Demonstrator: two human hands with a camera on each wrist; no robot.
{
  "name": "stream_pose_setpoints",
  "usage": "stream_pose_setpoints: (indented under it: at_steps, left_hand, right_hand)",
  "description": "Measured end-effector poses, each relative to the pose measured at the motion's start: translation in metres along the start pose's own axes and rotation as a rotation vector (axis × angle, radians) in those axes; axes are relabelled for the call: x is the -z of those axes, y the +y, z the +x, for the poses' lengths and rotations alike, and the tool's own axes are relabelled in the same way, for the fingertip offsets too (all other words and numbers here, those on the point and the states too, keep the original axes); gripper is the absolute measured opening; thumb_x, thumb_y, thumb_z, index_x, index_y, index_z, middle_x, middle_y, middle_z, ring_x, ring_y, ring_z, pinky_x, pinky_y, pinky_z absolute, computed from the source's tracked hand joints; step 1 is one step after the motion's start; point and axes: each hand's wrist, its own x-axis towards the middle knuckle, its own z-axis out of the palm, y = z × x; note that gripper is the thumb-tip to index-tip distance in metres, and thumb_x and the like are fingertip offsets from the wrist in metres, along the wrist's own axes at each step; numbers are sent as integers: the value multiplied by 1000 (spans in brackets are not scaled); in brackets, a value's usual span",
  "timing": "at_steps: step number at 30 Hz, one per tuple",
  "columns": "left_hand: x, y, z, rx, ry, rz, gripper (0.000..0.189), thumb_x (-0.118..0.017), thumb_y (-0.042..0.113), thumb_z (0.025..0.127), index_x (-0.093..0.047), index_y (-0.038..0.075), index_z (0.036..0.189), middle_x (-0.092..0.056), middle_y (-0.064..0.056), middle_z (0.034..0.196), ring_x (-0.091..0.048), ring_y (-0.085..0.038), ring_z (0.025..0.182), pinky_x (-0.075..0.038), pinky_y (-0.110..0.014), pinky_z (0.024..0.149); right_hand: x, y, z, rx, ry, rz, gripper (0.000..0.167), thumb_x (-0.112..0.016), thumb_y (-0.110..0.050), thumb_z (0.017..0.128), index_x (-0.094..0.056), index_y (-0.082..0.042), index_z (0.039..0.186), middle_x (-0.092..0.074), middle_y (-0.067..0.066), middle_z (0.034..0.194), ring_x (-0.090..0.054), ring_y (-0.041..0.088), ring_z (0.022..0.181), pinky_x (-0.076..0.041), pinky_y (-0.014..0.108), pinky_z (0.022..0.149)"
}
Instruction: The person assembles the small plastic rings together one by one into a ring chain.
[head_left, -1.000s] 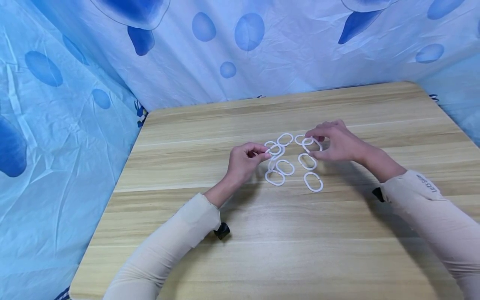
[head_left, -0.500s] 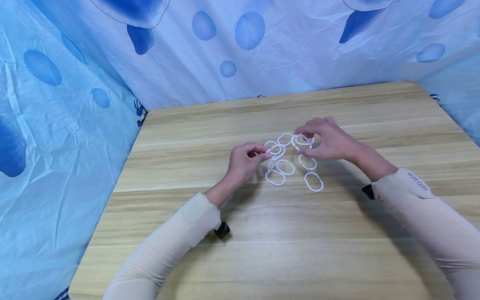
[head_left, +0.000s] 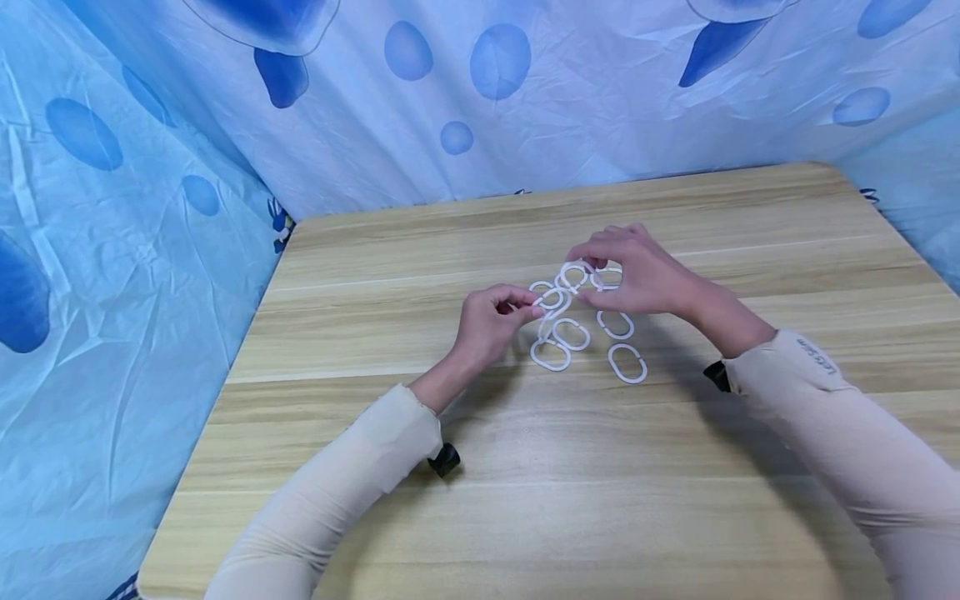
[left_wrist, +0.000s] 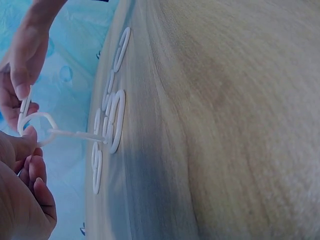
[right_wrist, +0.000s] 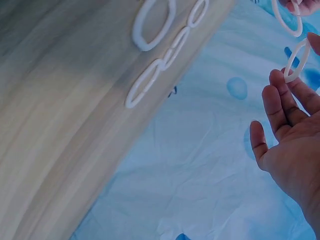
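Thumb and fingers of my left hand [head_left: 491, 325] pinch a white oval shower curtain ring [left_wrist: 50, 119]. Another ring [left_wrist: 75, 134] hangs linked from it, slanting down to the rings on the table. My right hand [head_left: 637, 271] pinches a separate ring [right_wrist: 290, 78] between thumb and fingertips, above the tabletop. In the head view this ring is close to the right of the left hand's ring; the left wrist view shows the two nearly meeting, and I cannot tell whether they touch. Below lie several more rings, one [head_left: 553, 369] near the left hand.
A wood-grain table [head_left: 480, 517] carries everything. Two loose rings lie below the right hand, the nearer one [head_left: 611, 358] towards me. Blue patterned curtain [head_left: 585, 100] hangs behind the table and at its left side.
My right hand has moved left with its ring, bringing it from above the right-hand rings close to the left hand's ring. The left hand has stayed in place.
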Motion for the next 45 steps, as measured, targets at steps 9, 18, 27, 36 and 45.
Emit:
stream_pose_setpoints:
  at_steps: [9, 18, 27, 36, 45]
  left_hand:
    - [0, 0, 1, 2, -7, -5, 13, -79, 10, 79, -75, 5, 90, -70, -2, 81, -50, -9, 66, -40, -19, 56]
    - [0, 0, 0, -10, -15, -12, 13, -79, 12, 80, -75, 4, 90, -71, -3, 84, -52, -8, 67, -43, -19, 58]
    - [0, -1, -1, -25, -13, 3, 8, -77, 11, 81, -75, 6, 88, -70, -3, 84, -52, -9, 69, -43, -19, 60]
    - [1, -2, -1, -26, -10, 10, 7, -77, 9, 82, -75, 6, 87, -69, -3, 83, -52, -9, 68, -43, -19, 60]
    - [5, 0, -1, -23, 14, 1, 8, -76, 14, 84, -74, 8, 89, -70, -1, 87, -52, -10, 70, -42, -19, 59]
  right_hand:
    - [-7, -8, 9, 25, -4, 1, 41, -79, -22, 73, -68, -8, 110, -56, 1, 77, -49, 20, 77, -30, 42, 78]
    - [-13, -17, 15, 26, -66, -30, 42, -77, -27, 73, -69, -9, 110, -63, -1, 88, -54, 20, 83, -32, 41, 80]
    - [-16, -23, 18, 40, -91, -130, 42, -76, -31, 73, -69, -11, 109, -61, -2, 89, -52, 17, 84, -33, 40, 79]
    - [-19, -25, 20, 68, -82, -186, 41, -75, -31, 72, -69, -10, 106, -60, -1, 86, -51, 19, 80, -34, 41, 77]
    - [-24, -24, 17, 63, -153, -261, 42, -74, -33, 71, -69, -9, 106, -62, 4, 88, -51, 21, 83, -34, 44, 80]
